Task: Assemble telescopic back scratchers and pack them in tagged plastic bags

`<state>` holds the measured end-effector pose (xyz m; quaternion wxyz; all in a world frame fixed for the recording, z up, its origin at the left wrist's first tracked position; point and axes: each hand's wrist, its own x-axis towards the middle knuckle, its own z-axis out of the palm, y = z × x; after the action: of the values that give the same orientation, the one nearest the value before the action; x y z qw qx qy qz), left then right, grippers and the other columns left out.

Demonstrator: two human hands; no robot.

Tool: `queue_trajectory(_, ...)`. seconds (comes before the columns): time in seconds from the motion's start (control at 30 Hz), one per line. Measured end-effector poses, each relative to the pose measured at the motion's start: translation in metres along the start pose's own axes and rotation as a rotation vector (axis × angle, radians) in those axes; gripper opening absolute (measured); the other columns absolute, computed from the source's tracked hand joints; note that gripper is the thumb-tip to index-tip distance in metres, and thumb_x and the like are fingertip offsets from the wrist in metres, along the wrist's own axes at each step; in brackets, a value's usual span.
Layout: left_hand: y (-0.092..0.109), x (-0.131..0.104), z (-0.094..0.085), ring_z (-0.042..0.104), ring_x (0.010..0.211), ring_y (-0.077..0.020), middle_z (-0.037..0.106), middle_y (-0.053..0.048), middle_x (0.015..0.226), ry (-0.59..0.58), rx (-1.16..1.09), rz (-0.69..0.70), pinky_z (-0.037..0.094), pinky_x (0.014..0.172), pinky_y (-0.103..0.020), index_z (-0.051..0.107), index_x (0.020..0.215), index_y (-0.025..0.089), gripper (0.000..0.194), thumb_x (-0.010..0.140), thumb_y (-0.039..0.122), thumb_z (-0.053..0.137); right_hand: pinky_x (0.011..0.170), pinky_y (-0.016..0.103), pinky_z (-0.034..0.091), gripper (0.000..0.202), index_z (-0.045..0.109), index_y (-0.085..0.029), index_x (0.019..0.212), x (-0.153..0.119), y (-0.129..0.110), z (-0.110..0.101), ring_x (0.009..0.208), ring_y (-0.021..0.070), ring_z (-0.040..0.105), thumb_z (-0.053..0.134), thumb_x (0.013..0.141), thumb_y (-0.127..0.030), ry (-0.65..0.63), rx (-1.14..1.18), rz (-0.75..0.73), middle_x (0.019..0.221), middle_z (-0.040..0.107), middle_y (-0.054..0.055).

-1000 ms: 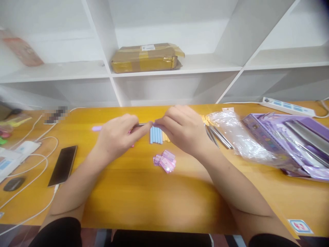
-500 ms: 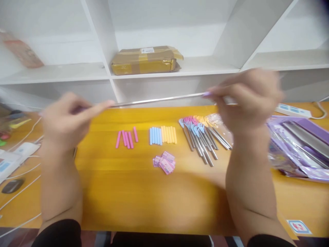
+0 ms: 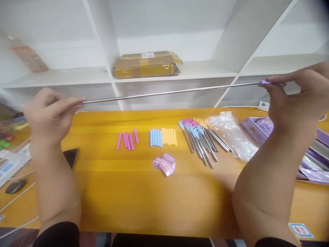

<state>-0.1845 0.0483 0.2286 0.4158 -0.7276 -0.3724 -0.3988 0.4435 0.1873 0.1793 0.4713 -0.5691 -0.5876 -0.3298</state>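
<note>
A thin extended metal rod (image 3: 172,92) stretches above the table between both hands. My left hand (image 3: 55,111) pinches its plain end; my right hand (image 3: 295,91) holds its purple end, partly hidden by the fingers. On the table below lie several pink tubes (image 3: 128,140), a row of blue tubes (image 3: 155,138) and a row of yellow tubes (image 3: 169,136). To their right is a pile of metal rods (image 3: 203,142) with blue, pink and yellow claw-shaped heads. Small pink-purple cards (image 3: 166,165) overlap one another in front of the tubes.
Clear plastic bags (image 3: 235,135) and a purple patterned box (image 3: 254,130) lie right of the pile. A dark phone (image 3: 72,157) is beside my left forearm, with cables and a black mouse (image 3: 15,186) farther left. A taped carton (image 3: 147,65) sits on the white shelf behind.
My hands have moved farther apart, my right hand to the right, and the rod between them is now much longer. The plastic bags and patterned box have come into fuller view.
</note>
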Motion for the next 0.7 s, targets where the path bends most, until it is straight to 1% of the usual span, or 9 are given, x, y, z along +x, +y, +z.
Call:
queue_trajectory(0.1,0.002,0.000,0.001,0.052,0.073,-0.0150,0.060,-0.001,0.079,-0.023,0.014,-0.007,0.040,0.064,-0.028,0.086,0.113,0.028,0.021,0.092,0.026,0.083,0.086,0.037,0.045,0.012,0.081,-0.020,0.093,0.003,-0.005,-0.002,0.089,0.0215,0.059,0.083,0.086,-0.030,0.046,0.084,-0.037,0.085,0.061,0.004)
queue_trajectory(0.23,0.005,-0.002,0.003,0.054,0.075,-0.0158,0.062,-0.002,0.081,-0.060,0.044,-0.022,0.042,0.067,-0.029,0.086,0.112,0.029,0.018,0.097,0.030,0.077,0.085,0.038,0.043,0.014,0.082,-0.020,0.090,0.005,-0.006,-0.003,0.086,0.0205,0.055,0.084,0.084,-0.033,0.021,0.106,-0.008,0.081,0.056,0.003)
queue_trajectory(0.3,0.008,-0.001,0.002,0.054,0.074,-0.0159,0.062,-0.002,0.079,-0.060,0.066,-0.048,0.042,0.067,-0.029,0.086,0.110,0.029,0.017,0.099,0.035,0.073,0.085,0.038,0.043,0.015,0.082,-0.021,0.091,0.005,-0.005,-0.002,0.087,0.0207,0.055,0.084,0.084,-0.034,0.008,0.099,-0.003,0.082,0.058,0.003)
queue_trajectory(0.37,0.012,0.001,0.000,0.052,0.072,-0.0163,0.060,-0.002,0.076,-0.067,0.101,-0.095,0.041,0.065,-0.029,0.086,0.105,0.030,0.021,0.101,0.042,0.069,0.085,0.037,0.043,0.015,0.083,-0.022,0.092,0.004,-0.003,0.000,0.087,0.0208,0.056,0.084,0.084,-0.035,0.010,0.098,-0.014,0.083,0.061,0.003)
queue_trajectory(0.47,0.016,0.005,-0.005,0.051,0.070,-0.0169,0.061,-0.003,0.073,-0.073,0.135,-0.163,0.041,0.063,-0.030,0.087,0.096,0.031,0.028,0.098,0.051,0.067,0.082,0.037,0.043,0.014,0.083,-0.022,0.093,0.003,0.001,0.003,0.085,0.0209,0.058,0.083,0.087,-0.036,0.050,0.082,-0.026,0.084,0.065,0.004)
queue_trajectory(0.57,0.019,0.006,-0.008,0.054,0.070,-0.0173,0.067,-0.003,0.075,-0.040,0.095,-0.137,0.043,0.065,-0.031,0.087,0.097,0.033,0.019,0.094,0.045,0.073,0.079,0.037,0.042,0.012,0.083,-0.023,0.091,0.003,0.004,0.004,0.085,0.0213,0.060,0.083,0.089,-0.035,0.083,0.040,-0.015,0.083,0.067,0.004)
queue_trajectory(0.63,0.019,0.006,-0.009,0.056,0.070,-0.0177,0.070,-0.004,0.077,-0.022,0.063,-0.107,0.044,0.065,-0.031,0.088,0.100,0.034,0.015,0.093,0.039,0.076,0.079,0.038,0.043,0.008,0.083,-0.024,0.094,0.003,0.005,0.004,0.087,0.0218,0.061,0.083,0.089,-0.030,0.043,0.003,0.003,0.085,0.069,0.005)
queue_trajectory(0.7,0.020,0.005,-0.010,0.056,0.069,-0.0176,0.071,-0.004,0.078,-0.016,0.048,-0.105,0.043,0.064,-0.031,0.088,0.101,0.035,0.015,0.092,0.037,0.076,0.080,0.038,0.043,0.007,0.083,-0.024,0.095,0.004,0.006,0.004,0.087,0.0219,0.061,0.084,0.088,-0.026,0.008,-0.013,0.007,0.085,0.070,0.005)
